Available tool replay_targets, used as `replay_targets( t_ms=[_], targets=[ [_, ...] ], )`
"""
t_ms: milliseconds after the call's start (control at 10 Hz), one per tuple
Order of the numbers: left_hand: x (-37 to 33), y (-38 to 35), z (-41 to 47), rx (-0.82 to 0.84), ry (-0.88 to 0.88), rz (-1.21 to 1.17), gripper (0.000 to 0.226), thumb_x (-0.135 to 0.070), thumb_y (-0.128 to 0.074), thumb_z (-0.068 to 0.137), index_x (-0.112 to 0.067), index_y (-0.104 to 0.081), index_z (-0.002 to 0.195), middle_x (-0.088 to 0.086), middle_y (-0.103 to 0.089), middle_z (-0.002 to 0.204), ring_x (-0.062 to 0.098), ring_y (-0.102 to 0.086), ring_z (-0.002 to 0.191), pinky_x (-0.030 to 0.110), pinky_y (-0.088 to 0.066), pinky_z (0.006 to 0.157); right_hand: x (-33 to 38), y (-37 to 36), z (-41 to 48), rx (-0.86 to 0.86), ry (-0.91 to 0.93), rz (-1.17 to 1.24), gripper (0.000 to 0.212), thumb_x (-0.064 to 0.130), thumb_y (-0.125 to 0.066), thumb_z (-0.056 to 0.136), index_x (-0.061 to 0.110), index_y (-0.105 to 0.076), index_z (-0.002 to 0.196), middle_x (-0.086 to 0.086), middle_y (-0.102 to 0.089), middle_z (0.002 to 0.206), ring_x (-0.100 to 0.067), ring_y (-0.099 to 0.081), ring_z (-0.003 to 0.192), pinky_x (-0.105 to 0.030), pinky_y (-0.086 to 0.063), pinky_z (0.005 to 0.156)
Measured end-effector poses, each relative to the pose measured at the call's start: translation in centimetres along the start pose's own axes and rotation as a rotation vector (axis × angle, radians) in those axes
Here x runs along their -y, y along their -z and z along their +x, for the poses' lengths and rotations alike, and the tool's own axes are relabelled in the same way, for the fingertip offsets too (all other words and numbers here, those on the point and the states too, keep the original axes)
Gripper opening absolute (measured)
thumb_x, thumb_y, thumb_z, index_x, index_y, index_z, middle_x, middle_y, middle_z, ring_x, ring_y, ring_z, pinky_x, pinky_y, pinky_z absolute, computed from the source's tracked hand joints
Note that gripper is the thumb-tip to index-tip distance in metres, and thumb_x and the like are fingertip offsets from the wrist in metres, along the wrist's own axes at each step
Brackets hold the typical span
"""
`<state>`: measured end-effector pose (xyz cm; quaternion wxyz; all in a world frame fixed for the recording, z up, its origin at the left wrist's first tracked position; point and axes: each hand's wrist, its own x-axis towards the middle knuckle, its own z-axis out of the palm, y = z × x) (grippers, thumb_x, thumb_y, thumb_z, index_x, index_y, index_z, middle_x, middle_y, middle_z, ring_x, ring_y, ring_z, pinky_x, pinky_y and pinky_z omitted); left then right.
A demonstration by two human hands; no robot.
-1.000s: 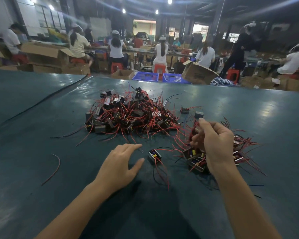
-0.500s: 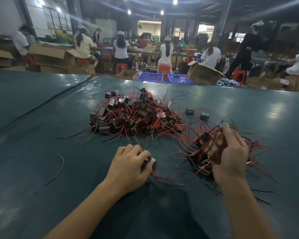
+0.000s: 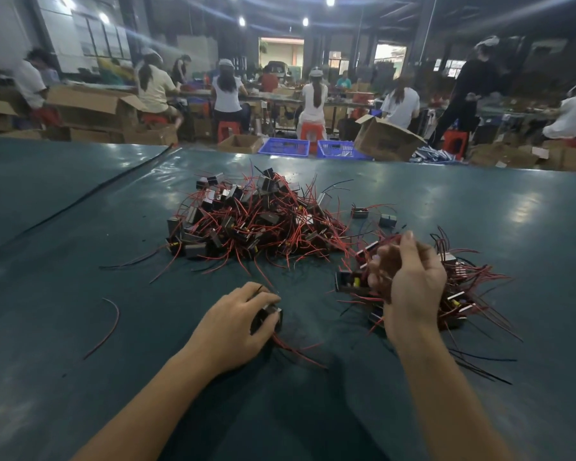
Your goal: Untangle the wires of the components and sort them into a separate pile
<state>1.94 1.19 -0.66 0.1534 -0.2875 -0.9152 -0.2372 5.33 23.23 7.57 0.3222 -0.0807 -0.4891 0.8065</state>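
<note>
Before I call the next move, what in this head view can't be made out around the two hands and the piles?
- Component under the left hand: mostly covered by the fingers; wire count unclear.
- What the right hand grips: wires blurred, palm turned away.
- Sorted pile: near side hidden behind the right hand.
- Tangled pile: far side hidden by its own heap; count unreadable.

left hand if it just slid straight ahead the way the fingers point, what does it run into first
The left hand, closed on one small component, points up and right toward the big tangled pile. Bare table lies between; trailing red wires probably come first, though depth is unclear.
</note>
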Motion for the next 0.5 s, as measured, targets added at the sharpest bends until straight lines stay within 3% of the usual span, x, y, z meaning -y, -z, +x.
replay_targets(
  t_ms=[100,200,300,400,500],
  targets=[
    [0.1,0.2,0.0,0.017,-0.001,0.012,0.033,-0.038,-0.058,0.093,-0.023,-0.064,0.122,-0.009,-0.059,0.113,0.013,-0.057,0.099,0.032,-0.047,0.089,0.6,-1.0,1.5,-0.099,0.001,-0.008,0.012,0.022,-0.047,0.103,0.013,-0.049,0.096,0.0,-0.068,0.067,-0.012,-0.06,0.05,-0.021,-0.043,0.037],
    [0.2,0.2,0.0,-0.043,0.019,0.019,0.029,-0.04,-0.061,0.093,-0.024,-0.067,0.116,-0.008,-0.061,0.101,0.014,-0.058,0.092,0.033,-0.047,0.084,0.8,-1.2,3.1,-0.212,-0.026,0.023,0.005,0.02,-0.047,0.103,0.017,-0.05,0.101,-0.007,-0.07,0.098,-0.01,-0.064,0.057,-0.021,-0.046,0.039],
    [0.5,0.3,0.2,-0.133,0.075,0.049,0.027,-0.043,-0.058,0.094,-0.022,-0.07,0.106,-0.008,-0.063,0.088,0.017,-0.058,0.081,0.035,-0.046,0.08,-0.1,-0.9,3.4,-0.244,-0.08,-0.005,0.042,0.016,-0.049,0.101,0.011,-0.038,0.14,-0.005,-0.057,0.12,-0.011,-0.068,0.074,-0.019,-0.049,0.042],
    [0.8,0.3,0.4,-0.198,0.14,0.075,0.03,-0.046,-0.055,0.094,-0.022,-0.07,0.102,-0.008,-0.067,0.077,0.017,-0.06,0.072,0.036,-0.048,0.077,-1.6,-0.4,2.7,-0.197,-0.059,-0.099,0.07,0.013,-0.05,0.099,0.014,-0.01,0.156,-0.004,-0.05,0.136,-0.009,-0.07,0.078,-0.02,-0.05,0.044],
    [1.3,0.3,0.5,-0.235,0.238,0.07,0.034,-0.043,-0.055,0.094,-0.021,-0.065,0.118,-0.009,-0.066,0.07,0.017,-0.062,0.068,0.035,-0.049,0.075,-2.3,-0.3,1.9,-0.17,-0.034,-0.14,0.077,0.012,-0.051,0.099,0.02,0.0,0.156,-0.011,-0.034,0.153,-0.005,-0.07,0.075,-0.021,-0.05,0.044]
  ],
)
